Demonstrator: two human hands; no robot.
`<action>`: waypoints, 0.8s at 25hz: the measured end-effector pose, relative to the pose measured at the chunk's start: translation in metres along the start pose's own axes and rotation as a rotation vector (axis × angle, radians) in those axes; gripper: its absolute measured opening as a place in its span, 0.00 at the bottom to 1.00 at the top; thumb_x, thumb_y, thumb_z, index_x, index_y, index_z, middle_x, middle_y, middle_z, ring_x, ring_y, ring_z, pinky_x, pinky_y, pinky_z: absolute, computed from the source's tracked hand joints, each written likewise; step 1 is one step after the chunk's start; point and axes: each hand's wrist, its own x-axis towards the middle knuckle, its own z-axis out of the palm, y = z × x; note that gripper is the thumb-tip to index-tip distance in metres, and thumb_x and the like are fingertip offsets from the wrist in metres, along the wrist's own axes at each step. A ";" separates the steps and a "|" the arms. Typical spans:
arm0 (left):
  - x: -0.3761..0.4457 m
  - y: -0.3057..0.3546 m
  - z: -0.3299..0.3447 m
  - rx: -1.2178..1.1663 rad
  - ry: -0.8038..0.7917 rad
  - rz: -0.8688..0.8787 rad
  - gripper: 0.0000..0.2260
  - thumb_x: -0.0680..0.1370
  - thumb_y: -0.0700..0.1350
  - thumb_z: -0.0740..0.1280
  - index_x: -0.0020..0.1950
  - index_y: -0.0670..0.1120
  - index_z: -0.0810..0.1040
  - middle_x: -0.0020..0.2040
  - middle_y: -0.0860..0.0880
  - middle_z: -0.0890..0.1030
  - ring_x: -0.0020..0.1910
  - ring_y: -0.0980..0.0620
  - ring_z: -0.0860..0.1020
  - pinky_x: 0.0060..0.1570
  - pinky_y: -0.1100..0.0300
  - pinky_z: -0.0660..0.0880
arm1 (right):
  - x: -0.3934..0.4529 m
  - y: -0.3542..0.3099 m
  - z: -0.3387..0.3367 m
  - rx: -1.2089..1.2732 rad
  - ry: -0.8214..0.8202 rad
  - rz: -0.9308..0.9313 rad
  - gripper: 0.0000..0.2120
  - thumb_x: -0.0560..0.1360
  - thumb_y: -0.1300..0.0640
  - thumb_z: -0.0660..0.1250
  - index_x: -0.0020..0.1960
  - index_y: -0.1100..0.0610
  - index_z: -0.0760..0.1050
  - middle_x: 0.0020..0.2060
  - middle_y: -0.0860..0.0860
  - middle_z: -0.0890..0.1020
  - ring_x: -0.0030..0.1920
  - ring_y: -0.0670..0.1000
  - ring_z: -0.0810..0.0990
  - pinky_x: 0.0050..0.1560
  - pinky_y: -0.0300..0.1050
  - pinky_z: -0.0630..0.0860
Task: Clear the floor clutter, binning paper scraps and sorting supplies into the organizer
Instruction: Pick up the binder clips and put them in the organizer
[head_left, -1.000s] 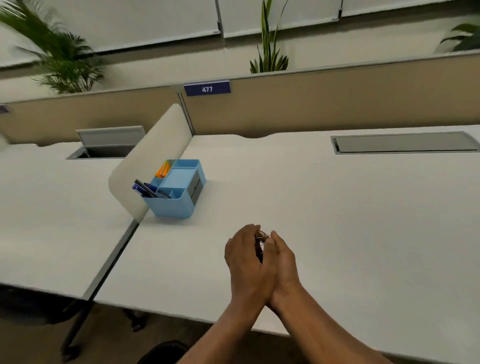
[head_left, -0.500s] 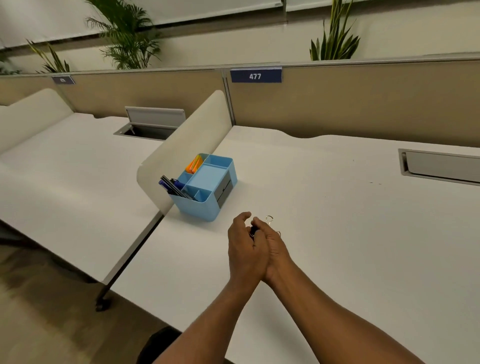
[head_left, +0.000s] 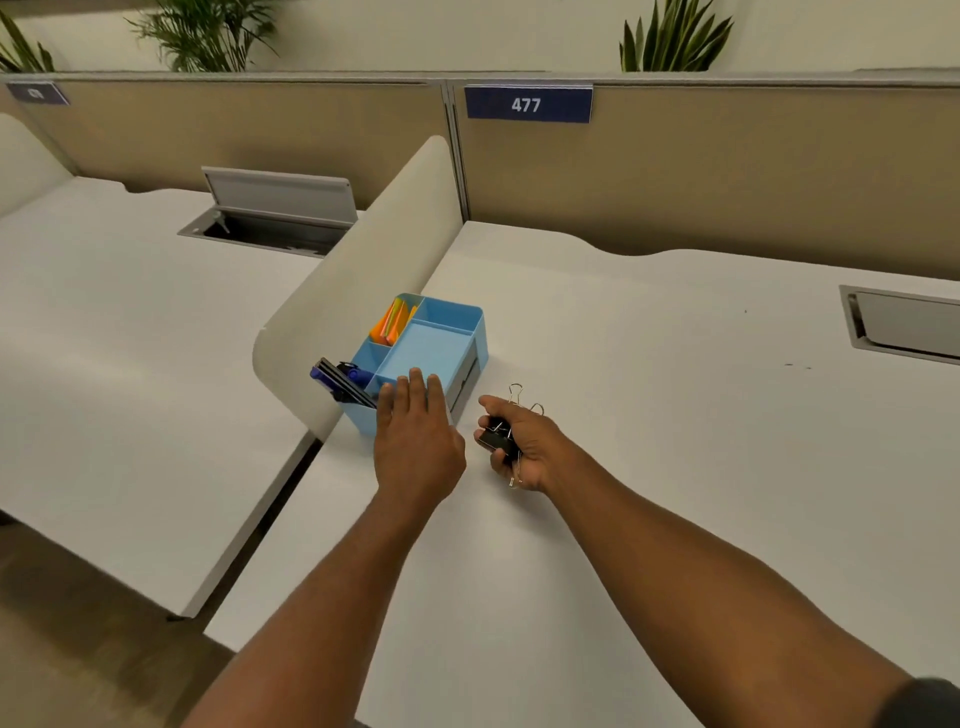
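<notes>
Right hand (head_left: 524, 447) grips binder clips (head_left: 498, 439); left hand (head_left: 415, 436) touches organizer (head_left: 470, 325)

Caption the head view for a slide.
Left hand reaches the blue organizer; right hand grips binder clips.

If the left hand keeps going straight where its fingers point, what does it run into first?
Most likely the blue organizer. The left hand, fingers straight, points up and away at the organizer's near end, and its fingertips already overlap the near rim. Depth is unclear, so it may be touching or just above it.
</notes>
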 end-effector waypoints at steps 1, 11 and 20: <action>0.003 -0.003 0.003 0.006 -0.013 0.018 0.32 0.79 0.54 0.57 0.78 0.44 0.49 0.78 0.40 0.51 0.78 0.42 0.48 0.72 0.49 0.35 | 0.008 -0.002 0.006 -0.014 -0.009 -0.001 0.15 0.71 0.53 0.73 0.56 0.56 0.80 0.35 0.52 0.82 0.35 0.50 0.83 0.22 0.36 0.69; 0.009 -0.006 0.016 0.033 0.022 0.054 0.35 0.78 0.54 0.60 0.78 0.43 0.47 0.78 0.38 0.50 0.78 0.42 0.48 0.73 0.51 0.37 | 0.048 -0.017 0.026 -0.242 0.053 -0.027 0.11 0.73 0.53 0.71 0.53 0.57 0.79 0.40 0.54 0.82 0.41 0.54 0.82 0.23 0.37 0.71; 0.011 -0.006 0.017 0.026 -0.006 0.065 0.36 0.78 0.55 0.60 0.78 0.43 0.45 0.78 0.38 0.49 0.78 0.42 0.47 0.73 0.51 0.38 | 0.039 -0.021 0.031 -0.209 0.011 -0.037 0.14 0.72 0.51 0.73 0.52 0.58 0.78 0.37 0.52 0.82 0.34 0.50 0.81 0.24 0.37 0.71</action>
